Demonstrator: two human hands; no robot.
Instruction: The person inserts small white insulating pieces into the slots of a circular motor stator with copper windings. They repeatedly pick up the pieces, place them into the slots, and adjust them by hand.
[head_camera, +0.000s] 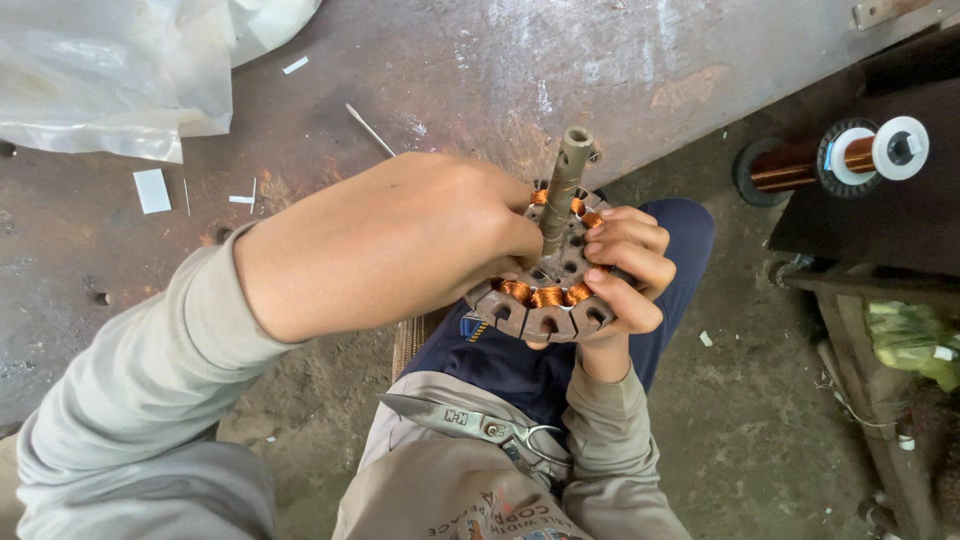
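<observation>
Rusty metal, dark and scratched, makes the work surface (480, 60) that fills the upper part of the view; it has brown and orange stains and some pale scuffs. Beside it, on the right and lower, is a grey concrete floor (750, 420) with dust and small white scraps. On the metal at the upper left lies a crumpled clear plastic bag (110, 70), whitish and shiny. Near it are a small white rectangular paper piece (152, 190) and some thin white strips. At the right edge stands a dark bench (880, 220), and on it lies a spool of copper wire (830, 160) with a white round end and a black round end. Below the bench a green crumpled wrapper (910, 345) is seen.

Both hands hold a round metal motor core (550, 290) with copper windings in its slots and a grey shaft (562, 185) standing up from the middle. It is held in the air over the person's lap, above dark blue trousers. The left hand (400, 240), in a grey sleeve, comes from the left with fingers bent together and pressed against the core beside the shaft. The right hand (620, 275) grips the core from the right side, fingers curled over its rim. On the lap lies a pair of metal scissors (470, 420).
</observation>
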